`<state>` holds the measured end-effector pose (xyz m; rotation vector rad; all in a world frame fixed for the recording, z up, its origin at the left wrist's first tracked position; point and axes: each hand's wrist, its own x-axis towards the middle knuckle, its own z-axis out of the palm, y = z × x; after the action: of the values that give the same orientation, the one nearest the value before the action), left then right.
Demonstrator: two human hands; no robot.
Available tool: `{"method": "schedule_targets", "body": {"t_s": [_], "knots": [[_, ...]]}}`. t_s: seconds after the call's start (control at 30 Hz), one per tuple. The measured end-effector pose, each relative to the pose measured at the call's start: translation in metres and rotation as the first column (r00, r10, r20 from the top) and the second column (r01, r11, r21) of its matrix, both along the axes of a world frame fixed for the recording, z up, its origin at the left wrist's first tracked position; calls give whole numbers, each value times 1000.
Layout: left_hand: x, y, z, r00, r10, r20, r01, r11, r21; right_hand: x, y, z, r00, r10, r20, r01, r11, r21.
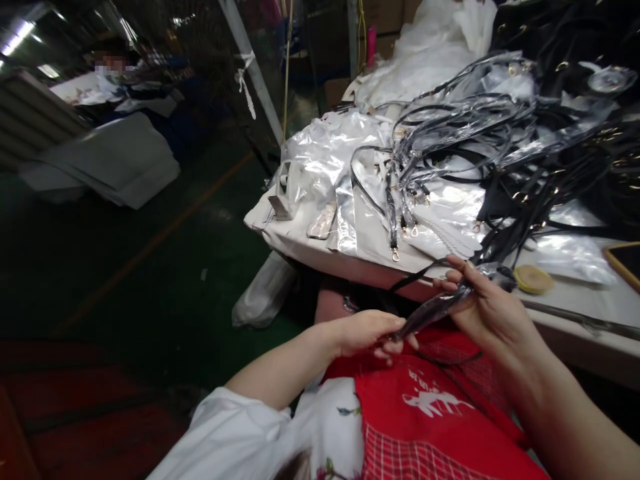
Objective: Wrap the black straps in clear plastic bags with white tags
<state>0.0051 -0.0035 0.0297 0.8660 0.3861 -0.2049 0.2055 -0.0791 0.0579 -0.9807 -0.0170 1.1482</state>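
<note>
A black strap in clear plastic wrap [433, 308] stretches between my two hands, just off the table's front edge. My left hand [373, 333] is closed on its lower end, thumb on top. Around the upper part, my right hand [483, 300] has its fingers wrapped, and a loose black strap runs leftward from it. A thin dark loop hangs below, over my red apron. Beyond my hands lies a heap of black straps with gold clasps [450, 133], many in clear plastic sleeves. One wrapped strap [391, 213] ends in a gold hook near the table edge.
On the white table [295, 243] are clear plastic bags [330, 143], a tape dispenser [286, 193], a phone [323, 221] and a round yellow item [533, 279]. Black goods with gold fittings [610, 153] pile up at right. A white bundle [265, 290] lies on the floor. Another person sits far left.
</note>
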Motion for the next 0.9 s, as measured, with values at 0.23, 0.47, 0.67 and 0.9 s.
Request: {"method": "schedule_targets", "body": {"t_s": [0.23, 0.47, 0.67, 0.9], "knots": [[-10, 10, -16, 993, 87, -74, -80, 992, 94, 7, -13, -30, 986, -114, -124, 91, 980, -175], [-13, 21, -25, 999, -10, -39, 12, 999, 41, 16, -12, -39, 971, -210, -111, 171, 943, -287], [1, 14, -35, 994, -94, -49, 99, 990, 100, -3, -9, -54, 1000, -5, 23, 9, 982, -190], [13, 6, -42, 994, -49, -101, 53, 998, 37, -25, -4, -53, 982, 90, 165, -62, 984, -165]]}}
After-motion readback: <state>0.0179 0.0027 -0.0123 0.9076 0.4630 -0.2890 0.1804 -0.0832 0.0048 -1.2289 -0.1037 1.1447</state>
